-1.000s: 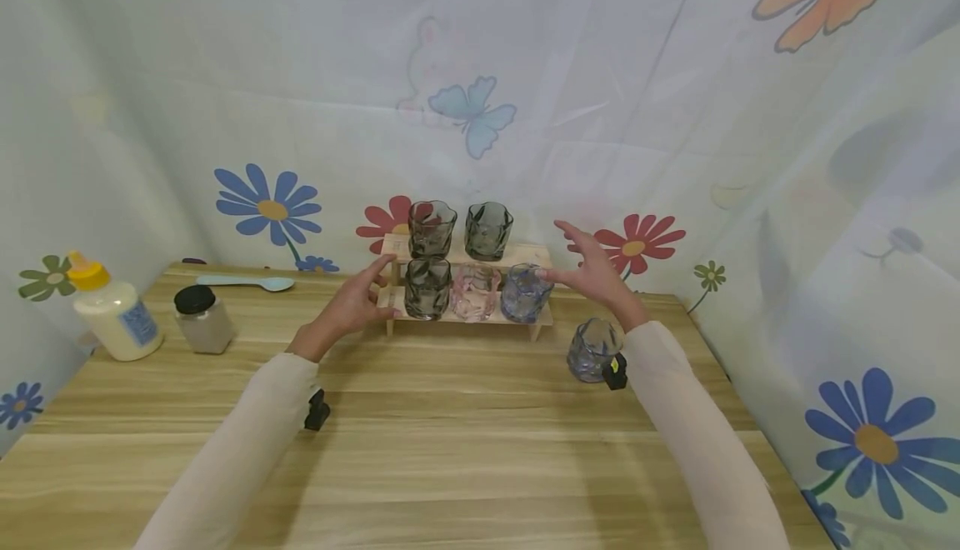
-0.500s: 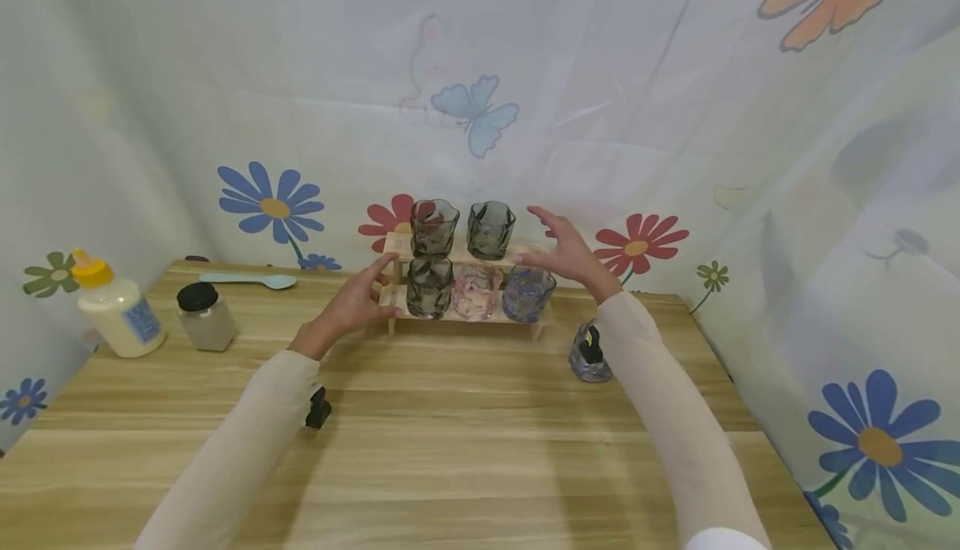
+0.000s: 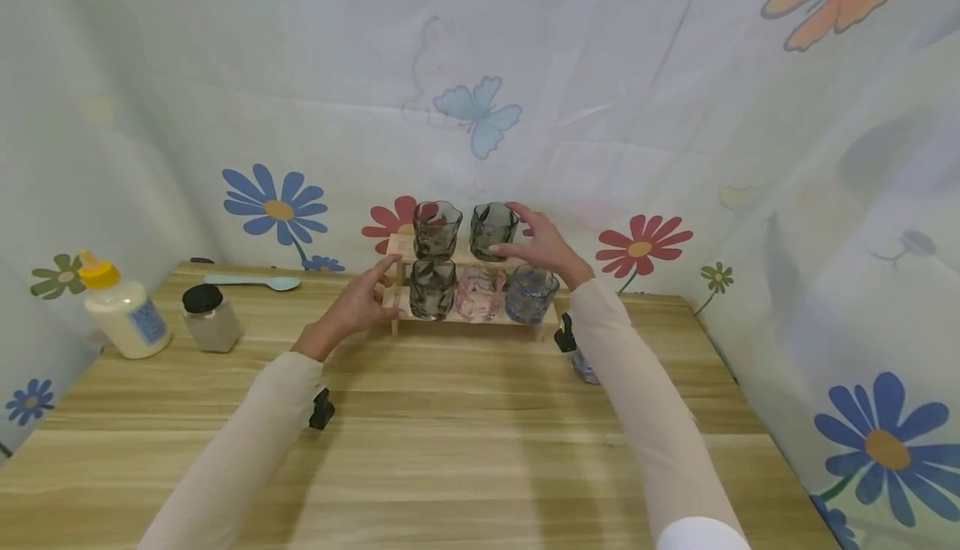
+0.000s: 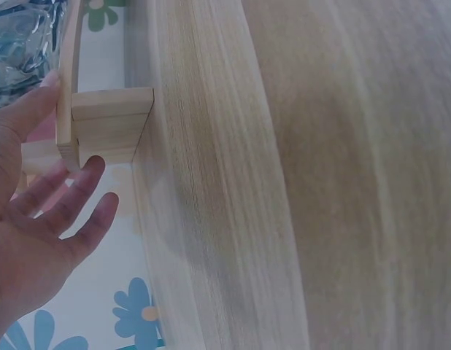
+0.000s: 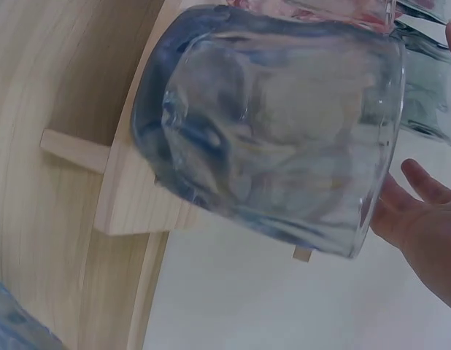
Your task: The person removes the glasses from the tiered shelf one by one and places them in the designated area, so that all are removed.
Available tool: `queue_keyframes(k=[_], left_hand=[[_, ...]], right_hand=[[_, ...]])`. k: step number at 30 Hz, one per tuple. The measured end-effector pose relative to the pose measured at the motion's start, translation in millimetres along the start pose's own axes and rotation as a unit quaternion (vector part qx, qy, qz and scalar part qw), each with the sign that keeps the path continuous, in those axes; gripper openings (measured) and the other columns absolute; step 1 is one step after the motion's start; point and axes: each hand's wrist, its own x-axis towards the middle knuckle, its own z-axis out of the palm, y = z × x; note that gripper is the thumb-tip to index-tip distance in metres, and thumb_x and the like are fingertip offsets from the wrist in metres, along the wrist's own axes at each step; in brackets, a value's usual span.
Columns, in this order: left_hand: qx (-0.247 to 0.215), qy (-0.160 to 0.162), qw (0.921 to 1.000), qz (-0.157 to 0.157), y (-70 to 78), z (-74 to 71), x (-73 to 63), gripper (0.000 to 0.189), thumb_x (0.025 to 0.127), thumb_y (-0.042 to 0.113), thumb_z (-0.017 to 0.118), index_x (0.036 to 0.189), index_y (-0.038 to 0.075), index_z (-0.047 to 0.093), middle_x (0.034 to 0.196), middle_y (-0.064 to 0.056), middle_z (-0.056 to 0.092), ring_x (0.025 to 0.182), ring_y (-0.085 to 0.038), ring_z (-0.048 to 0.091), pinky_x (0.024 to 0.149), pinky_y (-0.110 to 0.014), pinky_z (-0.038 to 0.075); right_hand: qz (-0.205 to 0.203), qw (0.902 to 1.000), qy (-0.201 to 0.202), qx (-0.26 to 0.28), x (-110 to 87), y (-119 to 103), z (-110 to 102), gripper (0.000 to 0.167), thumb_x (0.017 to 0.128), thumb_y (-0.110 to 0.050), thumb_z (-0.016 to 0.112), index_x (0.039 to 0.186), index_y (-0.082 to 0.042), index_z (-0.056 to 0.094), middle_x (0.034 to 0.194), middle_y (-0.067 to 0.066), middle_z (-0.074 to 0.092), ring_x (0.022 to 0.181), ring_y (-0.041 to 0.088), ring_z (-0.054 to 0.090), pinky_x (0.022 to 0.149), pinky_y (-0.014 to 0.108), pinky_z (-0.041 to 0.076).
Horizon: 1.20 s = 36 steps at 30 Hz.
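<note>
A small two-step wooden rack [image 3: 397,245] stands at the back of the table. Two grey glasses [image 3: 437,233] occupy its upper step. On the lower step are a dark grey glass [image 3: 432,292], a pink glass [image 3: 479,293] and a blue glass [image 3: 532,293]. My left hand [image 3: 354,302] touches the rack's left end, thumb at the lower step's edge [image 4: 68,102], other fingers loosely spread. My right hand [image 3: 546,243] reaches to the right-hand upper grey glass [image 3: 491,229], thumb across its front and forefinger at its rim. The blue glass [image 5: 284,131] partly hides these fingers in the right wrist view.
Another bluish glass [image 3: 583,368] stands on the table, mostly hidden under my right forearm. At the left are a white bottle with a yellow cap [image 3: 126,317], a black-lidded jar [image 3: 212,321] and a light blue spoon [image 3: 255,282]. A patterned curtain [image 3: 315,100] hangs behind.
My right hand has moved left, from above the blue glass to the right-hand upper grey glass; its forearm now covers more of the loose glass. My left hand stays at the rack.
</note>
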Motion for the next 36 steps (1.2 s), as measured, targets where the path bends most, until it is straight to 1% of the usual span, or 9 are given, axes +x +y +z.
queue_keyframes(k=[4, 8, 13, 14, 20, 21, 23, 27, 36], left_hand=[[-0.001, 0.005, 0.9999, 0.012, -0.5, 0.2, -0.9, 0.096, 0.085, 0.012, 0.080, 0.160, 0.023, 0.021, 0.132, -0.029, 0.051, 0.082, -0.029, 0.062, 0.069, -0.037, 0.048], [0.000, 0.009, 0.9996, 0.026, 0.7, -0.6, -1.2, 0.096, 0.085, 0.013, 0.080, 0.160, 0.023, 0.021, 0.129, -0.030, 0.051, 0.081, -0.028, 0.062, 0.068, -0.036, 0.048], [0.000, 0.005, 1.0000, 0.006, 1.6, -1.0, 0.7, 0.097, 0.084, 0.013, 0.081, 0.160, 0.023, 0.021, 0.131, -0.028, 0.052, 0.084, -0.029, 0.061, 0.072, -0.038, 0.048], [0.002, 0.004, 1.0000, 0.002, 1.3, -0.8, 1.0, 0.097, 0.084, 0.013, 0.081, 0.160, 0.023, 0.021, 0.131, -0.028, 0.052, 0.085, -0.029, 0.061, 0.073, -0.038, 0.048], [0.008, 0.004, 0.9999, -0.011, 0.6, 0.1, 1.2, 0.099, 0.083, 0.014, 0.082, 0.160, 0.024, 0.021, 0.132, -0.025, 0.053, 0.089, -0.030, 0.062, 0.075, -0.039, 0.049], [0.008, 0.004, 0.9999, -0.011, 1.2, 0.1, 1.0, 0.099, 0.083, 0.014, 0.082, 0.160, 0.024, 0.021, 0.131, -0.025, 0.053, 0.088, -0.030, 0.061, 0.074, -0.039, 0.048], [0.007, 0.006, 0.9999, -0.010, 2.1, -0.3, 0.3, 0.099, 0.083, 0.013, 0.082, 0.160, 0.024, 0.021, 0.131, -0.025, 0.053, 0.086, -0.029, 0.061, 0.073, -0.038, 0.048], [0.003, 0.006, 1.0000, -0.005, 2.5, -0.7, -0.8, 0.098, 0.084, 0.012, 0.081, 0.160, 0.023, 0.021, 0.130, -0.026, 0.053, 0.084, -0.028, 0.061, 0.072, -0.038, 0.047], [0.007, 0.009, 0.9999, -0.004, 2.2, 1.1, -1.8, 0.098, 0.083, 0.014, 0.082, 0.160, 0.022, 0.022, 0.129, -0.026, 0.053, 0.088, -0.031, 0.062, 0.076, -0.041, 0.049]], right_hand=[[0.003, 1.0000, -0.001, -0.004, 4.9, -1, 4, 0.086, 0.090, -0.037, 0.073, 0.160, -0.021, 0.024, 0.162, 0.016, 0.028, 0.140, 0.039, 0.040, 0.111, 0.051, 0.039], [0.009, 0.9999, -0.002, -0.008, 8.7, -2, 7, 0.086, 0.090, -0.039, 0.073, 0.160, -0.023, 0.024, 0.163, 0.013, 0.027, 0.140, 0.039, 0.040, 0.110, 0.052, 0.039], [0.017, 0.9998, -0.003, 0.002, 11.5, -6, 10, 0.088, 0.090, -0.040, 0.074, 0.160, -0.024, 0.023, 0.165, 0.011, 0.024, 0.146, 0.038, 0.033, 0.112, 0.057, 0.035], [0.021, 0.9998, -0.004, 0.005, 11.6, -7, 10, 0.088, 0.090, -0.040, 0.074, 0.160, -0.025, 0.023, 0.165, 0.011, 0.024, 0.145, 0.038, 0.035, 0.112, 0.057, 0.035], [0.026, 0.9996, -0.008, -0.002, 14.1, -9, 14, 0.089, 0.089, -0.042, 0.074, 0.160, -0.025, 0.022, 0.166, 0.011, 0.024, 0.146, 0.038, 0.034, 0.114, 0.057, 0.033], [0.025, 0.9996, -0.008, -0.004, 14.8, -9, 15, 0.090, 0.089, -0.042, 0.074, 0.160, -0.025, 0.022, 0.166, 0.010, 0.023, 0.149, 0.037, 0.029, 0.114, 0.057, 0.032], [0.022, 0.9997, -0.008, -0.006, 16.2, -9, 16, 0.090, 0.089, -0.043, 0.074, 0.160, -0.026, 0.021, 0.166, 0.010, 0.023, 0.150, 0.037, 0.027, 0.115, 0.057, 0.031], [0.022, 0.9998, -0.004, -0.004, 18.6, -12, 18, 0.089, 0.089, -0.040, 0.074, 0.160, -0.026, 0.022, 0.166, 0.010, 0.023, 0.150, 0.037, 0.027, 0.116, 0.057, 0.030], [0.036, 0.9993, 0.001, -0.007, 21.7, -14, 22, 0.088, 0.090, -0.038, 0.074, 0.160, -0.026, 0.022, 0.167, 0.009, 0.022, 0.151, 0.037, 0.026, 0.115, 0.058, 0.031]])
